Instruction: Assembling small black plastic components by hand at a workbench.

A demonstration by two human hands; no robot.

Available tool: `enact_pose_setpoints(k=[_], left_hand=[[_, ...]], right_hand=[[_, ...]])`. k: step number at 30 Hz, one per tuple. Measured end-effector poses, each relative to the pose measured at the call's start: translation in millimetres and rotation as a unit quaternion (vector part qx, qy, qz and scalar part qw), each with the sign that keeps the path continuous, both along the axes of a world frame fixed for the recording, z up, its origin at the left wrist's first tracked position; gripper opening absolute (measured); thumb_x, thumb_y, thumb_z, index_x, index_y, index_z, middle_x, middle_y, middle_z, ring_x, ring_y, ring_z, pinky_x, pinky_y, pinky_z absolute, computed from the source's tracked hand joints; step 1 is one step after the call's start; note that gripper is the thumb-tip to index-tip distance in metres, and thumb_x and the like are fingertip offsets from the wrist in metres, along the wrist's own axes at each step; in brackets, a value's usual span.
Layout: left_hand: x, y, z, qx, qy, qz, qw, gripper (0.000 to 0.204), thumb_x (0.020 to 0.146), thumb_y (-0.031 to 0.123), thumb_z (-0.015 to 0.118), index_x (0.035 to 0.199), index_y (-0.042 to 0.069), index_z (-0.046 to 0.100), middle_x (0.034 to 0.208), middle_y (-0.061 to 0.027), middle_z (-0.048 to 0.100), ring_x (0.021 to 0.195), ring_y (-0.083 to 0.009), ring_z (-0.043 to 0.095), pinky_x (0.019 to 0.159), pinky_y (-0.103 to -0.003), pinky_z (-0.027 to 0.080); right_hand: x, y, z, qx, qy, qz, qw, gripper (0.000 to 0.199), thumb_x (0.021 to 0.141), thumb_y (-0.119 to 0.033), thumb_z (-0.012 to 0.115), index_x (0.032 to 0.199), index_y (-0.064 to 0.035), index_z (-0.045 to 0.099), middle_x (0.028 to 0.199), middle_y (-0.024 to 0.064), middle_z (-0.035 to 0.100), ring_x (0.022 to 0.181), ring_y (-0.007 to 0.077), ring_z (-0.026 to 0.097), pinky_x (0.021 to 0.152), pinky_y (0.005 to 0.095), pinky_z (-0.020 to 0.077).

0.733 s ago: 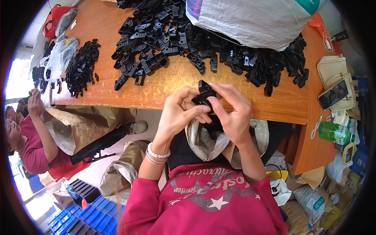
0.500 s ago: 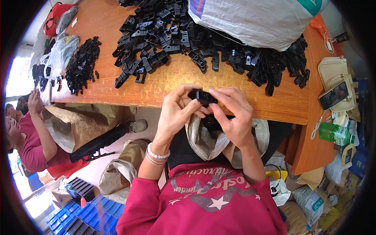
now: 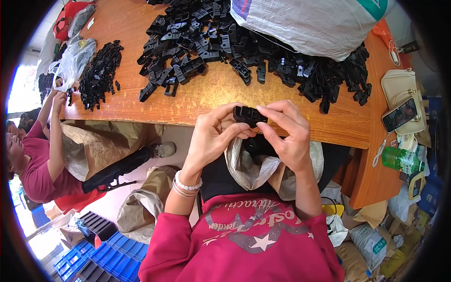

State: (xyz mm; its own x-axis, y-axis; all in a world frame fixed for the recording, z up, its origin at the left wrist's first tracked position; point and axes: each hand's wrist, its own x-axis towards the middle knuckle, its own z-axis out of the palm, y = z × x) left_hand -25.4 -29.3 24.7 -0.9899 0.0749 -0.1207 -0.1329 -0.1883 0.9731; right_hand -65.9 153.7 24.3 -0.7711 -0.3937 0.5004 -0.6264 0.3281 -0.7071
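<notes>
A small black plastic part (image 3: pixel 250 116) is held between both hands, just over the near edge of the wooden table. My left hand (image 3: pixel 217 132) pinches its left end between thumb and fingers. At its right end, the thumb and fingertips of my right hand (image 3: pixel 286 133) close on it. Below the hands, an open woven sack (image 3: pixel 242 167) in my lap has dark things inside that I cannot make out. Farther back on the table lies a wide heap of similar black plastic parts (image 3: pixel 188 51).
A white woven sack (image 3: pixel 305 28) rests on the heap. Smaller black pieces (image 3: pixel 99 77) lie at the left by a clear plastic bag (image 3: pixel 77 61), where a co-worker's hands (image 3: pixel 57 96) reach. A phone (image 3: pixel 399 115) leans on a beige handbag (image 3: pixel 392 84), above a green bottle (image 3: pixel 401 160).
The black part has turned in my fingers, and both hands have shifted slightly right. At the left, the co-worker's hands have moved to the table edge by the plastic bag.
</notes>
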Motion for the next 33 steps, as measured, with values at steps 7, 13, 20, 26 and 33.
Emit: enact_pose_setpoints(k=[7, 13, 20, 26, 33], left_hand=[[1.3, -3.1, 2.9, -0.080, 0.037, -0.017, 0.996, 0.029, 0.088, -0.007, 0.058, 0.117, -0.010, 0.055, 0.089, -0.0145, 0.070, 0.081, -0.0183, 0.070, 0.072, -0.026, 0.057], [2.4, -4.1, 3.0, -0.073, 0.013, -0.027, 0.997, 0.030, 0.088, -0.008, 0.057, 0.118, -0.011, 0.055, 0.089, -0.0146, 0.069, 0.082, -0.0189, 0.070, 0.072, -0.026, 0.057], [5.9, 0.3, 9.5, -0.178, 0.115, -0.005, 0.977, 0.031, 0.088, -0.001, 0.061, 0.118, -0.004, 0.056, 0.092, -0.0129, 0.070, 0.076, -0.0122, 0.069, 0.063, -0.023, 0.053], [6.0, 15.3, -0.2, -0.186, 0.156, 0.050, 0.969, 0.036, 0.084, -0.005, 0.062, 0.120, 0.001, 0.057, 0.084, -0.0092, 0.066, 0.070, -0.0151, 0.068, 0.063, -0.025, 0.053], [-40.4, -32.8, -12.6, -0.394, 0.253, 0.227, 0.854, 0.014, 0.085, -0.002, 0.062, 0.099, -0.002, 0.064, 0.083, -0.0119, 0.064, 0.069, -0.0197, 0.064, 0.059, -0.028, 0.050]], right_hand=[[2.7, -2.6, -2.5, 0.000, -0.003, -0.007, 1.000, 0.028, 0.073, 0.000, 0.070, 0.102, -0.0016, 0.069, 0.090, 0.0100, 0.063, 0.083, 0.0272, 0.059, 0.076, 0.0361, 0.0449], [5.2, -4.7, -5.4, -0.016, -0.022, -0.012, 1.000, 0.030, 0.074, 0.001, 0.069, 0.103, -0.0016, 0.067, 0.092, 0.0092, 0.061, 0.084, 0.0274, 0.058, 0.075, 0.0371, 0.0444], [10.1, -11.1, 0.7, -0.075, -0.107, -0.016, 0.991, 0.034, 0.078, -0.005, 0.071, 0.111, 0.0002, 0.064, 0.099, 0.0116, 0.062, 0.090, 0.0272, 0.060, 0.081, 0.0356, 0.0474], [13.4, -5.7, -2.2, -0.083, -0.151, -0.030, 0.985, 0.028, 0.080, -0.001, 0.068, 0.107, 0.0010, 0.065, 0.095, 0.0124, 0.064, 0.085, 0.0233, 0.063, 0.076, 0.0305, 0.0490], [-16.1, 16.7, 7.7, 0.053, -0.196, 0.061, 0.977, 0.019, 0.083, -0.002, 0.067, 0.102, 0.0011, 0.068, 0.093, 0.0098, 0.065, 0.078, 0.0163, 0.063, 0.065, 0.0255, 0.0492]])
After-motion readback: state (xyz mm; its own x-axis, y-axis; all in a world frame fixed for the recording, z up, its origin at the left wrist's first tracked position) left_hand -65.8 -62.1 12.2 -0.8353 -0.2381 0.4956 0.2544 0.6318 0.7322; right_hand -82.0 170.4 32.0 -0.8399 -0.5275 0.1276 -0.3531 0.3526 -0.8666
